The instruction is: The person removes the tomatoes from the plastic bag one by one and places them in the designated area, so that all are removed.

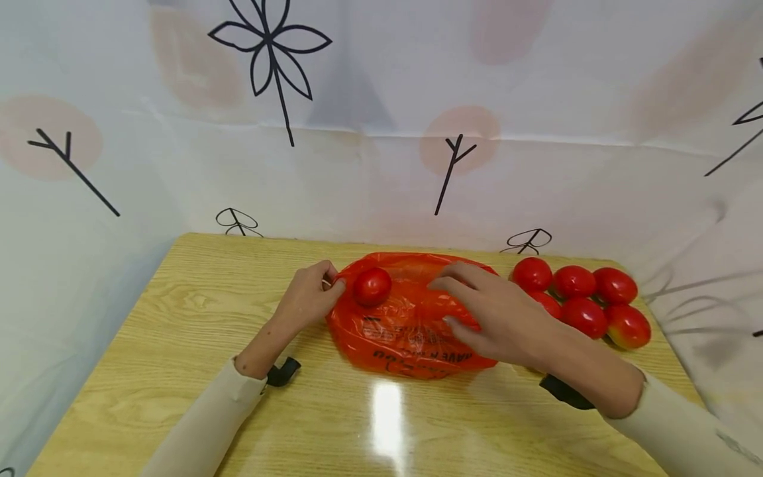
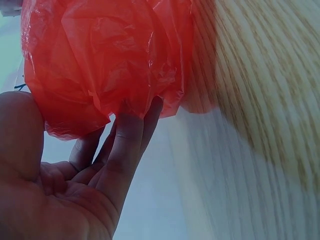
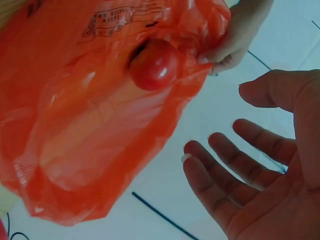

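Note:
A thin red-orange plastic bag (image 1: pixel 411 331) with dark print lies spread on the table, its mouth held wide. One glossy round red fruit (image 1: pixel 372 287) sits inside it, near the left rim. My left hand (image 1: pixel 308 295) pinches the bag's left edge between thumb and fingers; in the left wrist view the fingertips go in at the film (image 2: pixel 107 55). Over the bag's right part hovers my right hand (image 1: pixel 501 311), fingers spread and loosely bent, holding nothing. The right wrist view shows that hand's bare palm (image 3: pixel 280 210) beside the bag and the fruit.
Several more glossy red fruits (image 1: pixel 584 318), one with a yellowish patch, stand grouped on the table's right side, partly behind the right hand. A wood-grain table (image 1: pixel 197 318) meets a pale patterned cloth (image 1: pixel 381 185) behind and at the sides.

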### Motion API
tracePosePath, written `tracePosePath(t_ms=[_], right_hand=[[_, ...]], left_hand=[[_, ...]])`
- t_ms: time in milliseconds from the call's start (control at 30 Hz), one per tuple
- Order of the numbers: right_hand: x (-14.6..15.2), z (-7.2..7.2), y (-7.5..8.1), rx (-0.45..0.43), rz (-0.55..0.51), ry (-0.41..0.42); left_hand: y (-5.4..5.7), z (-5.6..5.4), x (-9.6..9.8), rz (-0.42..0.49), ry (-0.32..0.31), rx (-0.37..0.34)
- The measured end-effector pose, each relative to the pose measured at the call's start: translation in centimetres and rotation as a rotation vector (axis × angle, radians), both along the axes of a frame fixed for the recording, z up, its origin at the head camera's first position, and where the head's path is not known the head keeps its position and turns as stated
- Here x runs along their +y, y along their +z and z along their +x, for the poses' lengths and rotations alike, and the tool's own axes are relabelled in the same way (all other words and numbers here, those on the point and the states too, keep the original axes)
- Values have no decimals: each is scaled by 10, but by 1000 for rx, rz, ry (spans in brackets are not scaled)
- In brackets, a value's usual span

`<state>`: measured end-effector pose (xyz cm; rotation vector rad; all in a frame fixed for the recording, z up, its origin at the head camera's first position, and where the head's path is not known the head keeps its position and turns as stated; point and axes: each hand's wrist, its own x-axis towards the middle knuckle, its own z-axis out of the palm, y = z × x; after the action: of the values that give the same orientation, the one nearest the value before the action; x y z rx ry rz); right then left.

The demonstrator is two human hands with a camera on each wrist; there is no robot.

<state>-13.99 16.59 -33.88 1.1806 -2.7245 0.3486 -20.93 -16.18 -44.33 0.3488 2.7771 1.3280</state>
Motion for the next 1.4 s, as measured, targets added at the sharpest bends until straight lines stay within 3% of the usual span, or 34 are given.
tracePosePath(t_ms=[633, 1400], right_hand=[[-40, -23, -7, -147, -59, 73], [-77, -58, -30, -247, 109, 97]], left_hand=[[3, 1, -1, -13, 5, -17], [6, 1, 0, -8, -12, -10]])
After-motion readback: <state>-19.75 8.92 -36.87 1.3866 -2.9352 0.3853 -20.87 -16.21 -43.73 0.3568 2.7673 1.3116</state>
